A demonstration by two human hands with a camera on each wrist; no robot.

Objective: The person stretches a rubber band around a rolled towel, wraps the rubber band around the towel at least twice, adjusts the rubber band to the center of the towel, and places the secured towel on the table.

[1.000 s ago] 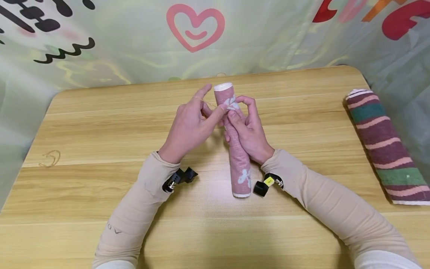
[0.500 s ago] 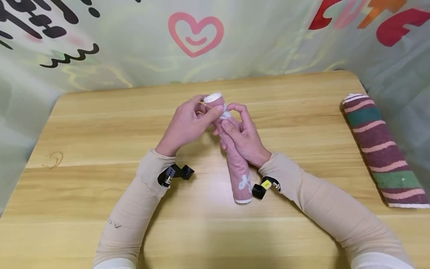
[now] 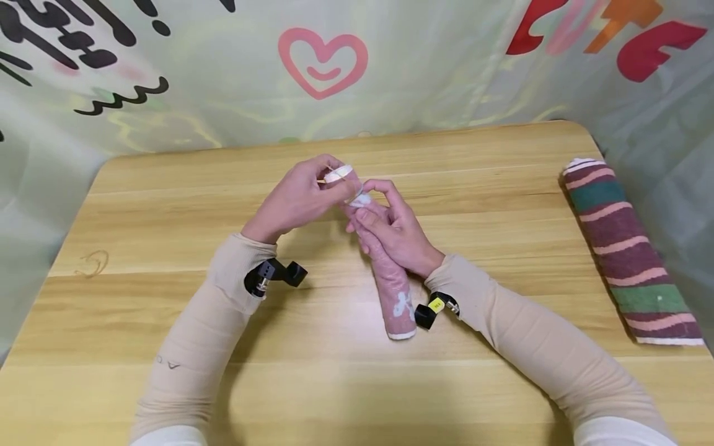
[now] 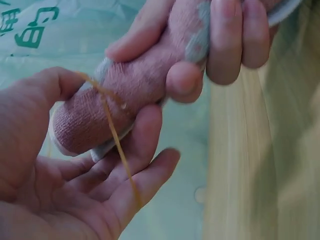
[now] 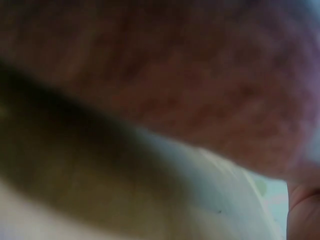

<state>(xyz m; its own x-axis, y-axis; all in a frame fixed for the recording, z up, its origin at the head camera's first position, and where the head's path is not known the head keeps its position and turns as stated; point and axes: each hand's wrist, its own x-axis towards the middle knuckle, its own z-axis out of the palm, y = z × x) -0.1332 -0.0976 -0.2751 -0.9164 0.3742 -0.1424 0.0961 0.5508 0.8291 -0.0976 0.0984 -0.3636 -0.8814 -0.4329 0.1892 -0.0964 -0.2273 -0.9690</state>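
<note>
A pink towel [image 3: 392, 288], rolled into a tight tube with pale blue motifs and white ends, slants up from the table with its far end raised. My right hand [image 3: 398, 232] grips the roll around its middle, thumb on top. At the far end my left hand [image 3: 295, 197] holds a yellow rubber band [image 4: 116, 132], stretched between thumb and fingers. The band crosses the towel close to its white end in the left wrist view, where the fingers curl beneath the roll. A blurred stretch of towel [image 5: 200, 100] fills most of the right wrist view.
A striped maroon, green and pink rolled towel [image 3: 627, 248] lies at the table's right side. Loose rubber bands [image 3: 97, 263] lie at the left on the wooden table [image 3: 312, 371]. A printed curtain [image 3: 424, 74] hangs behind the table's back edge.
My left hand brings the rubber band from beside the roll over its far end. The towel's top tilts left and toward the left hand, while the right hand keeps its grip.
</note>
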